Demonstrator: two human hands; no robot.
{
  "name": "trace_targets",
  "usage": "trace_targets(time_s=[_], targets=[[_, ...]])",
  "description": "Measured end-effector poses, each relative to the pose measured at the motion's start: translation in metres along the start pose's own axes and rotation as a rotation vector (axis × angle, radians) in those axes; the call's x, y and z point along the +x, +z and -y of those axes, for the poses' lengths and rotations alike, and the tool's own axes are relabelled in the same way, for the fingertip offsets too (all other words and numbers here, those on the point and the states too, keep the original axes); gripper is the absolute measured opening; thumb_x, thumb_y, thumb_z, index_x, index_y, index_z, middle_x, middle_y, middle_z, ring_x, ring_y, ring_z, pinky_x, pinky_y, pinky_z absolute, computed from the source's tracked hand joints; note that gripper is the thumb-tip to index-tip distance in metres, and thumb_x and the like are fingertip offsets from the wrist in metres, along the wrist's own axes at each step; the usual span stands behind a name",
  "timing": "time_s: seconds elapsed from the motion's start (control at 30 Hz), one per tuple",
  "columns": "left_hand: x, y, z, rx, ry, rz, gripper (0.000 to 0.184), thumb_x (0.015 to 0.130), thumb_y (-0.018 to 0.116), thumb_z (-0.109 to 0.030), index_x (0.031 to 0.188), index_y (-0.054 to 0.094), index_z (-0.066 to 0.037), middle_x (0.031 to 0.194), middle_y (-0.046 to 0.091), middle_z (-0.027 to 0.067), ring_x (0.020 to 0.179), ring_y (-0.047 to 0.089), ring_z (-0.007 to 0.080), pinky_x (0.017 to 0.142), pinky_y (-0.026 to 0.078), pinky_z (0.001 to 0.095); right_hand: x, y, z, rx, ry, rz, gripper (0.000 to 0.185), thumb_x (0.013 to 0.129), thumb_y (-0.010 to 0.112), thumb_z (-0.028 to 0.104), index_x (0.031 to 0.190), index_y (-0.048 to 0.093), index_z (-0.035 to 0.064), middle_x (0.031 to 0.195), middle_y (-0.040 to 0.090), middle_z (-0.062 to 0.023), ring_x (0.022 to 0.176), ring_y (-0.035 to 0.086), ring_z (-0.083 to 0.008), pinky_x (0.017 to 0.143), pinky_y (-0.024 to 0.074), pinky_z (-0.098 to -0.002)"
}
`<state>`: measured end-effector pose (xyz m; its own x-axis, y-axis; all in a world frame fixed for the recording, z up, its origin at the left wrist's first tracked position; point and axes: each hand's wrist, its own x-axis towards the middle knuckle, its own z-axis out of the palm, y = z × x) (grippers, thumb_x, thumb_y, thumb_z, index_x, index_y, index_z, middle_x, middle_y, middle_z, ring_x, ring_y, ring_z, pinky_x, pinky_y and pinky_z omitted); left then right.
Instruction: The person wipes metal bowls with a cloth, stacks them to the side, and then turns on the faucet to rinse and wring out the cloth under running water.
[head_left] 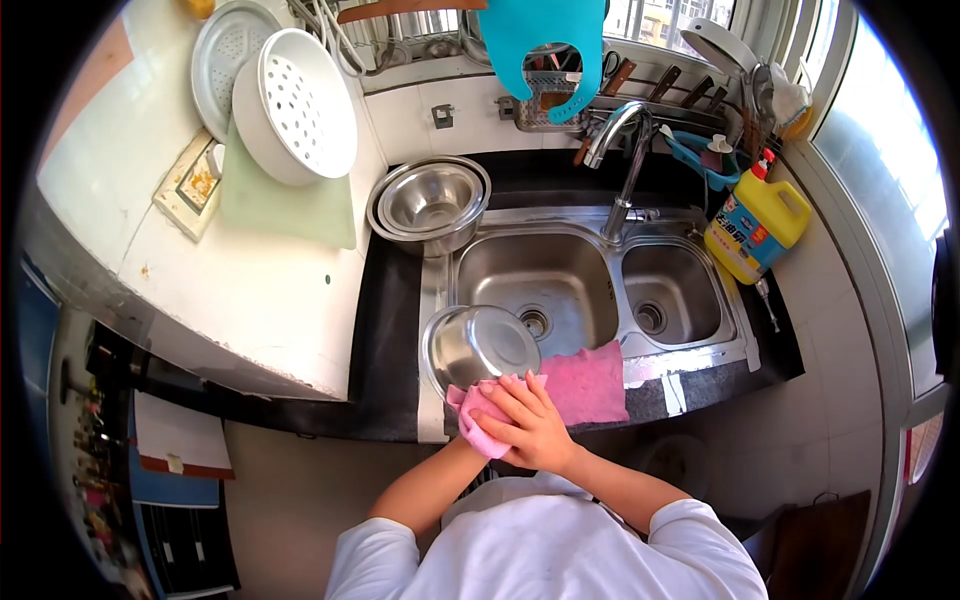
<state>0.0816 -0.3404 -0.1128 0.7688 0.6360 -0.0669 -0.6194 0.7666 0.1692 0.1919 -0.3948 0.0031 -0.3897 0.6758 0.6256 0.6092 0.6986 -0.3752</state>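
My right hand (532,425) lies over a pink cloth (479,420) at the sink's front edge, its fingers stretched across the cloth and close to a steel bowl. My left hand is mostly hidden beneath the cloth and my right hand; only its wrist (474,462) shows clearly. The steel bowl (490,345) is tilted, its rounded base turned up, over the front left corner of the large sink basin (540,265). A second pink cloth (588,385) is spread on the counter edge to the right of my hands.
Nested steel bowls (430,205) stand at the sink's back left. The faucet (627,170) rises behind the basins. A yellow detergent bottle (757,225) is at the right. White colander (295,105) and green board (285,195) are on the left counter. A blue bib (545,45) hangs above.
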Motion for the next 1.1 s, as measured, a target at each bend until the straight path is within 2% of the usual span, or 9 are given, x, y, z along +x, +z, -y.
trace_targets(time_s=[0.2, 0.33, 0.37, 0.43, 0.5, 0.57, 0.8, 1.03, 1.1], targets=[[0.005, 0.015, 0.007, 0.552, 0.262, -0.098, 0.052, 0.089, 0.045, -0.031, 0.134, 0.027, -0.011, 0.136, 0.031, 0.0104, 0.127, 0.030, 0.0230, 0.106, 0.025, 0.0368, 0.036, -0.022, -0.010, 0.026, -0.035, -0.057, 0.045, 0.064, 0.068, 0.025, 0.107, 0.060, 0.0148, 0.124, 0.051, -0.0113, 0.119, 0.046, -0.0291, 0.104, 0.0231, -0.0532], [-0.004, 0.018, 0.000, 1.841, 0.878, -0.003, 0.058, 0.084, 0.058, -0.022, 0.133, 0.029, -0.010, 0.133, 0.033, 0.0100, 0.125, 0.032, 0.0238, 0.102, 0.029, 0.0377, 0.050, -0.033, -0.022, 0.124, 0.106, -0.081, 0.042, 0.064, 0.064, 0.018, 0.104, 0.059, 0.0067, 0.118, 0.054, -0.0127, 0.115, 0.047, -0.0307, 0.105, 0.0248, -0.0478], [-0.002, 0.013, -0.006, 1.926, 0.808, -0.013, 0.051, 0.087, 0.055, -0.023, 0.131, 0.034, -0.008, 0.125, 0.041, 0.0086, 0.114, 0.043, 0.0215, 0.094, 0.038, 0.0345, 0.048, -0.032, -0.031, 0.123, 0.107, -0.082, 0.042, 0.064, 0.064, 0.018, 0.104, 0.059, 0.0067, 0.118, 0.054, -0.0127, 0.115, 0.047, -0.0307, 0.105, 0.0248, -0.0478], [-0.007, -0.045, -0.003, 0.611, 0.128, 0.010, 0.042, 0.090, 0.052, -0.026, 0.126, 0.040, -0.007, 0.113, 0.050, 0.0049, 0.099, 0.052, 0.0155, 0.082, 0.046, 0.0278, 0.041, -0.029, -0.046, 0.450, 0.381, -0.094, 0.032, 0.074, 0.060, 0.017, 0.102, 0.059, 0.0019, 0.104, 0.060, -0.0097, 0.101, 0.057, -0.0249, 0.103, 0.0298, -0.0456], [-0.017, -0.051, -0.003, 0.546, 0.099, -0.102, 0.037, 0.092, 0.048, -0.026, 0.123, 0.043, -0.007, 0.107, 0.052, 0.0035, 0.093, 0.053, 0.0138, 0.078, 0.046, 0.0265, 0.037, -0.028, -0.047, 0.869, 0.827, -0.156, 0.026, 0.085, 0.056, 0.024, 0.097, 0.060, 0.0011, 0.086, 0.060, -0.0014, 0.077, 0.055, -0.0081, 0.066, 0.0468, -0.0247], [-0.022, -0.004, -0.009, 0.414, 0.041, -0.321, 0.030, 0.095, 0.041, -0.027, 0.116, 0.049, -0.007, 0.095, 0.056, 0.0007, 0.083, 0.055, 0.0102, 0.071, 0.047, 0.0240, 0.028, -0.023, -0.065, 1.025, 1.000, -0.169, 0.025, 0.085, 0.056, 0.023, 0.098, 0.059, 0.0018, 0.087, 0.061, -0.0039, 0.075, 0.056, -0.0094, 0.066, 0.0476, -0.0245], [0.014, 0.009, -0.015, 1.477, 0.342, -0.552, 0.053, 0.075, 0.072, -0.028, 0.110, 0.045, 0.001, 0.092, 0.057, 0.0114, 0.081, 0.057, 0.0188, 0.072, 0.047, 0.0308, 0.004, -0.003, -0.076, 1.549, 1.402, -0.258, 0.032, 0.087, 0.049, 0.027, 0.107, 0.055, 0.0021, 0.094, 0.062, -0.0080, 0.083, 0.061, -0.0170, 0.072, 0.0494, -0.0305], [0.016, 0.077, -0.021, 1.358, 0.327, -0.460, 0.044, 0.079, 0.066, -0.012, 0.116, 0.044, -0.001, 0.098, 0.057, 0.0060, 0.089, 0.055, 0.0127, 0.077, 0.045, 0.0266, -0.023, 0.018, -0.065, 1.991, 1.347, -0.224, 0.035, 0.090, 0.048, 0.035, 0.109, 0.055, 0.0062, 0.098, 0.061, -0.0094, 0.082, 0.062, -0.0212, 0.069, 0.0544, -0.0386], [0.020, 0.071, -0.018, 1.228, 0.420, -0.471, 0.041, 0.075, 0.074, -0.022, 0.106, 0.056, -0.003, 0.091, 0.062, 0.0053, 0.082, 0.057, 0.0109, 0.073, 0.046, 0.0257, -0.040, 0.032, -0.074, 2.016, 1.341, -0.195, 0.035, 0.090, 0.047, 0.034, 0.110, 0.055, 0.0061, 0.099, 0.061, -0.0095, 0.083, 0.062, -0.0219, 0.070, 0.0543, -0.0383]])
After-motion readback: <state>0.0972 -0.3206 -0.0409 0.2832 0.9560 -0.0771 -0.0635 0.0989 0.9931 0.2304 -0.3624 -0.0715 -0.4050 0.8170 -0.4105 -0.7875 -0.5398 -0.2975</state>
